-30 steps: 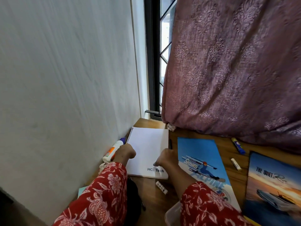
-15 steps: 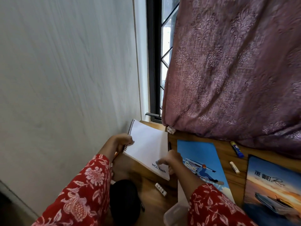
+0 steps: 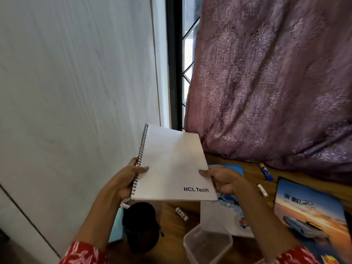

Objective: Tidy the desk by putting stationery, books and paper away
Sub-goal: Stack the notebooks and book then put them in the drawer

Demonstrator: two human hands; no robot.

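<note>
A white spiral notebook marked "HCLTech" is held in the air above the wooden desk. My left hand grips its spiral edge and my right hand grips its right edge. Under the notebook lies a blue book, partly hidden. A book with a boat at sunset lies at the right. A blue glue stick and a small white stick lie between them. Another small white stick lies below the notebook.
A black round pouch and a clear plastic box stand near the desk's front. A light blue item lies by the white wall at the left. A purple curtain hangs over the desk's back, beside a window.
The notebook has come up off the desk in both hands and now faces me, held higher and flatter to the camera. The view tilted up slightly.
</note>
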